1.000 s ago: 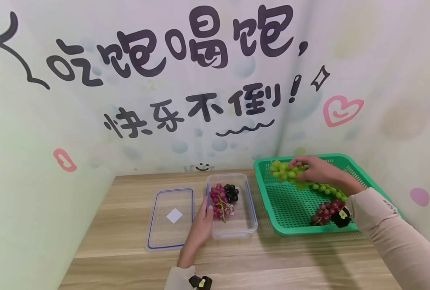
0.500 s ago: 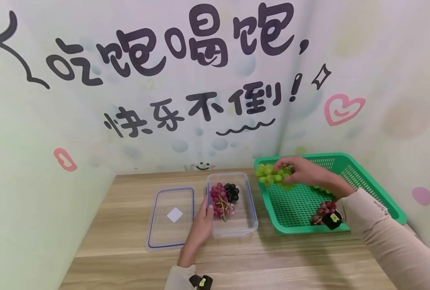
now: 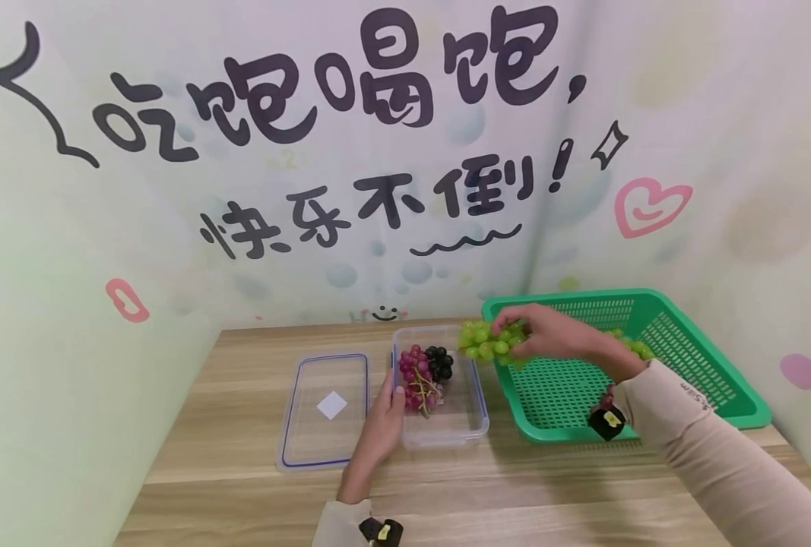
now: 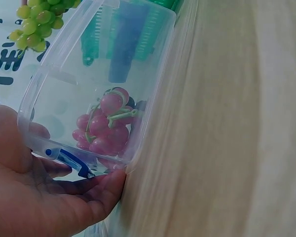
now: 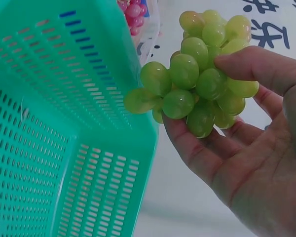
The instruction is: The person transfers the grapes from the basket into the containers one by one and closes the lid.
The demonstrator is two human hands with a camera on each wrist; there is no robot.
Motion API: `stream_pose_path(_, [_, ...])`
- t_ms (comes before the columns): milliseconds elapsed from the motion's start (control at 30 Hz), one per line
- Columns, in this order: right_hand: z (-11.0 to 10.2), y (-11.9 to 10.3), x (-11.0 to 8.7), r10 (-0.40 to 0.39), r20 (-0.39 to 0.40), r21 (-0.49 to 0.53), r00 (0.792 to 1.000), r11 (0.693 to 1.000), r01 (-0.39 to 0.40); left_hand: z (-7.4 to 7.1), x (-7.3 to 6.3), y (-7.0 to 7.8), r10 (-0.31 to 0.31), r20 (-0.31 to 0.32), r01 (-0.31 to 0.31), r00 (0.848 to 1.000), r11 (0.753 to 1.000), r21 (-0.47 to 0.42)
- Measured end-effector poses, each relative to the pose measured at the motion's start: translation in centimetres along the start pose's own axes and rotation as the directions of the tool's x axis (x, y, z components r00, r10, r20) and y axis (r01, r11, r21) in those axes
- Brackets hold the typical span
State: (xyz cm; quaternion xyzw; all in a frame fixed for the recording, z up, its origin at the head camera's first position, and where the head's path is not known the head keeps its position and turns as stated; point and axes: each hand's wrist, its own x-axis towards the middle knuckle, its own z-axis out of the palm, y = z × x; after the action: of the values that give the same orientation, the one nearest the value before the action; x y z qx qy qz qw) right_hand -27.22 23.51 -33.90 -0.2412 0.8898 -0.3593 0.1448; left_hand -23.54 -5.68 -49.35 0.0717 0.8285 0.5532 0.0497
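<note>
My right hand (image 3: 549, 334) holds a bunch of green grapes (image 3: 483, 340) between thumb and fingers, raised over the gap between the green basket and the clear food container (image 3: 446, 439). In the right wrist view the green grapes (image 5: 202, 79) hang beside the basket's wall. My left hand (image 3: 383, 422) grips the container's left side, its fingers near a blue-edged clip (image 4: 71, 160) in the left wrist view. Inside the container lie a bunch of red grapes (image 3: 415, 368) with green stems and a bunch of black grapes (image 3: 441, 363).
The green basket (image 3: 524, 434) stands at the right, with more green grapes (image 3: 634, 346) in it, partly behind my right arm. Left of the container lies its clear lid (image 3: 309, 441) with a blue seal and a white square. A printed cloth (image 3: 378, 289) closes off the back.
My right hand has carried the green grapes leftward from above the basket, past its left rim to the container's right edge. The left hand stays at the container.
</note>
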Motion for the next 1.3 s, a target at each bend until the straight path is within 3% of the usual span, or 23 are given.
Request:
stream_pose_path(567, [2.2,-1.2,1.2,-0.071,0.042,-0.036,0.997,0.997,0.072,0.1,0.0,-0.1,0.005,-0.005,-0.005,1.0,1.0,-0.009])
stream_pose_path(1300, [5.7,-1.6,2.9,-0.098,0.137,0.042,0.986,0.995,0.093,0.1,0.1,-0.2,0.018,0.006,-0.018,1.0,1.0,-0.015])
